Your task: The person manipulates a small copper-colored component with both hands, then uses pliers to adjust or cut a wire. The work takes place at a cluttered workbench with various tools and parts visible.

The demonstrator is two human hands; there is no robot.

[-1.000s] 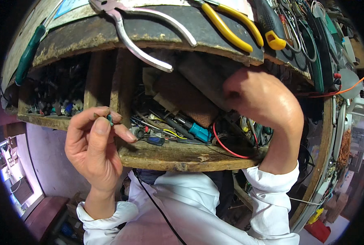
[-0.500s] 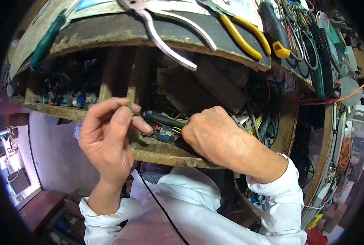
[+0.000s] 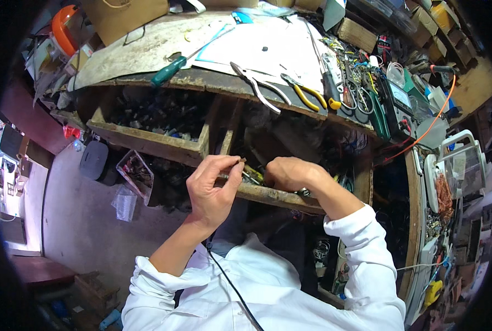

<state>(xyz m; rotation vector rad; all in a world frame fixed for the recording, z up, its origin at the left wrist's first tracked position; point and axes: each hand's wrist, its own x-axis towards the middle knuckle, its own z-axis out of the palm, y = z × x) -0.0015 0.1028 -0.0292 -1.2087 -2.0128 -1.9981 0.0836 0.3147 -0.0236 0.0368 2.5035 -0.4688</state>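
My left hand (image 3: 215, 185) is raised at the left end of an open wooden drawer (image 3: 279, 197), thumb and forefinger pinched together. A tiny dark piece shows at their tips, too small to name. My right hand (image 3: 293, 174) reaches over the drawer's front edge, knuckles up. Its fingers are down among the contents and hidden, so whether they hold anything does not show. Between the hands lie loose tools and a yellow-green item (image 3: 252, 174), partly covered. A shiny metal part (image 3: 303, 192) shows under my right wrist.
On the bench above lie a green-handled screwdriver (image 3: 169, 73), silver pliers (image 3: 257, 88), yellow-handled pliers (image 3: 305, 95) and a black-and-yellow screwdriver (image 3: 331, 91). An analog meter (image 3: 397, 99) stands at the right, near an orange cable (image 3: 445, 107). Another drawer (image 3: 146, 137) of small parts is left.
The view has shifted, showing more of the bench and floor. My left hand stays pinched and is closer to my right hand, which remains in the drawer. The black-handled tool between them no longer shows.
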